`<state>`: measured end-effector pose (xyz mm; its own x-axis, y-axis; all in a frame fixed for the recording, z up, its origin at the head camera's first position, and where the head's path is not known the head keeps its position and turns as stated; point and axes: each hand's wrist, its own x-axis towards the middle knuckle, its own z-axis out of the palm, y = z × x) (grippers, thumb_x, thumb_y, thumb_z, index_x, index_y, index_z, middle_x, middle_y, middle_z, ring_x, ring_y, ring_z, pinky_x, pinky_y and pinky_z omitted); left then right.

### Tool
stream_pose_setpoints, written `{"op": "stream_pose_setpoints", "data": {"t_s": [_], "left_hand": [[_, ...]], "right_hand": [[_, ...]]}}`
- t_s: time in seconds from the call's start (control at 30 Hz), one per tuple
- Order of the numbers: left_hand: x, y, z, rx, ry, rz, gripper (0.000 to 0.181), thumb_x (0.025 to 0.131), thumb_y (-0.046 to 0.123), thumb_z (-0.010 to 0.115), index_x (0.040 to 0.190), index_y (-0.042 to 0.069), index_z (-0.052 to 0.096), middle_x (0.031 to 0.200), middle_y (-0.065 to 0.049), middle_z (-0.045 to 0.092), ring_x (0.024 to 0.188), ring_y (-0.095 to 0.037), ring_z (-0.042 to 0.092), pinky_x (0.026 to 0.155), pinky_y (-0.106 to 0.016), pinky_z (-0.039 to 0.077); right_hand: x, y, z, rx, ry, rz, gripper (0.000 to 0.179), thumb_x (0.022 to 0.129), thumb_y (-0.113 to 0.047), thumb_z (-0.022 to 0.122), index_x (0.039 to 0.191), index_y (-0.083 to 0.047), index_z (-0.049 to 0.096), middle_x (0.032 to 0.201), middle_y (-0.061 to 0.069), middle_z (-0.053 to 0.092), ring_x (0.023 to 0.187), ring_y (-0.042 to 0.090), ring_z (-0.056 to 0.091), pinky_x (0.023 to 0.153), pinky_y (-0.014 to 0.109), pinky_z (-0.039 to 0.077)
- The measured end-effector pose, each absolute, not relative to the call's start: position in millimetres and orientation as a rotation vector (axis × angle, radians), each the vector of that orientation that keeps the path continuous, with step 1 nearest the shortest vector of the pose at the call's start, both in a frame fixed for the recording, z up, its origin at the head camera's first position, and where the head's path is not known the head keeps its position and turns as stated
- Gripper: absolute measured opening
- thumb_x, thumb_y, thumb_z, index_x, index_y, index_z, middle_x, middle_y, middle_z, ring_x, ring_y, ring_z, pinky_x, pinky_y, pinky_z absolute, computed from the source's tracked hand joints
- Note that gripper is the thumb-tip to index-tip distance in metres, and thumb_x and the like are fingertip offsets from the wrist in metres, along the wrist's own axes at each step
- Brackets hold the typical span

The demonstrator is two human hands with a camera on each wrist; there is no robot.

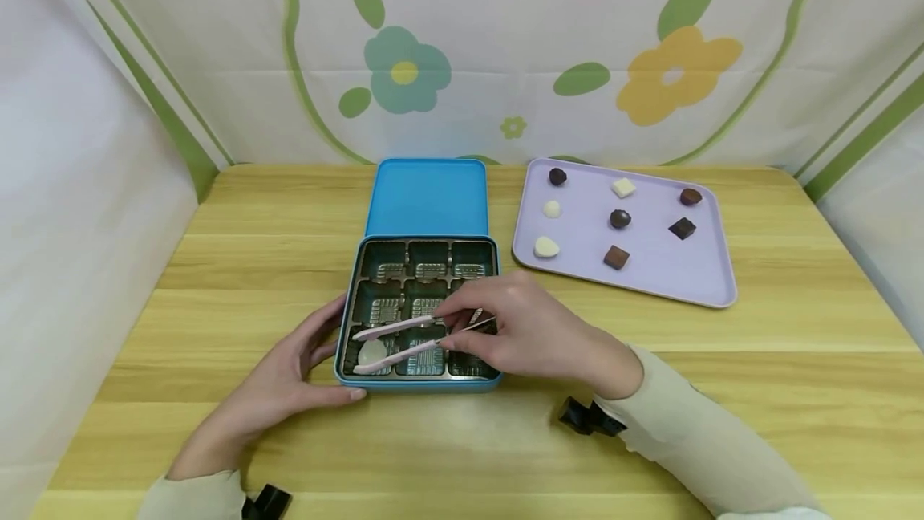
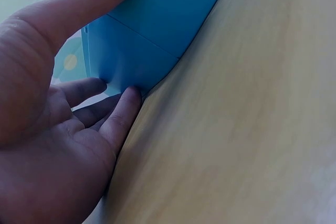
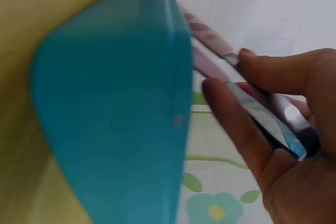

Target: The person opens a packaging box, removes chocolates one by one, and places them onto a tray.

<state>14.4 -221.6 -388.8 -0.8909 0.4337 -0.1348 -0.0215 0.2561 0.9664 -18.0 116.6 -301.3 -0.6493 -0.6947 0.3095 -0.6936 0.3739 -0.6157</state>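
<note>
My right hand pinches metal tongs with pale pink tips between thumb and fingers. The tong arms stand apart over the front of a blue tin with a dark divided insert. In its front-left compartment lies a rounded white chocolate, between the spread tips in the head view. At the tin's front-left corner rests my left hand, thumb extended along the front wall and fingertips against the left side. The left wrist view shows those fingers touching the blue wall low down.
Behind the tin lies its blue lid. A lilac tray at the back right carries several dark, brown and white chocolates, among them a brown square and a white piece. A flowered cloth hangs behind the wooden table.
</note>
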Motion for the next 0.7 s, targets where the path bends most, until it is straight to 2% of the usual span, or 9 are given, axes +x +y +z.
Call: {"op": "stream_pose_setpoints", "data": {"t_s": [0.07, 0.17, 0.3, 0.53, 0.7], "left_hand": [[14, -222, -389, 0.378, 2.160, 1.671, 0.116, 0.080, 0.011, 0.096, 0.172, 0.026, 0.026, 0.175, -0.017, 0.033, 0.141, -0.004, 0.055, 0.113, -0.009, 0.042], [13, -222, -390, 0.384, 2.150, 1.676, 0.116, 0.080, 0.010, 0.095, 0.172, 0.025, 0.026, 0.174, -0.018, 0.033, 0.139, -0.003, 0.057, 0.113, -0.010, 0.042], [13, -221, -392, 0.388, 2.135, 1.688, 0.116, 0.081, 0.008, 0.095, 0.172, 0.026, 0.025, 0.174, -0.017, 0.033, 0.138, -0.002, 0.057, 0.113, -0.010, 0.043], [13, -223, -391, 0.381, 2.128, 1.693, 0.115, 0.082, 0.007, 0.094, 0.172, 0.029, 0.026, 0.174, -0.016, 0.033, 0.137, -0.001, 0.058, 0.111, -0.010, 0.044], [13, -223, -390, 0.389, 2.131, 1.687, 0.114, 0.083, 0.008, 0.093, 0.172, 0.031, 0.026, 0.174, -0.014, 0.034, 0.138, -0.002, 0.059, 0.111, -0.010, 0.045]], "right_hand": [[-20, 112, -297, -1.317, 2.623, -1.078, 0.023, 0.095, -0.019, 0.084, 0.116, -0.011, 0.082, 0.106, -0.001, 0.082, 0.079, 0.001, 0.064, 0.066, 0.018, 0.053], [-22, 102, -286, -1.314, 2.631, -0.921, 0.021, 0.097, -0.021, 0.082, 0.116, -0.011, 0.082, 0.107, -0.001, 0.082, 0.082, 0.003, 0.067, 0.072, 0.018, 0.055], [-26, 87, -271, -1.304, 2.578, -0.756, 0.016, 0.099, -0.019, 0.079, 0.113, -0.011, 0.081, 0.106, 0.000, 0.081, 0.080, 0.006, 0.066, 0.070, 0.021, 0.055], [-30, 63, -255, -1.290, 2.544, -0.485, 0.005, 0.101, -0.019, 0.075, 0.101, -0.014, 0.077, 0.093, -0.006, 0.074, 0.076, 0.009, 0.061, 0.068, 0.023, 0.052], [-31, 55, -254, -1.331, 2.548, -0.412, 0.006, 0.101, -0.015, 0.073, 0.095, -0.015, 0.075, 0.085, -0.006, 0.071, 0.073, 0.009, 0.060, 0.067, 0.023, 0.052]]}}
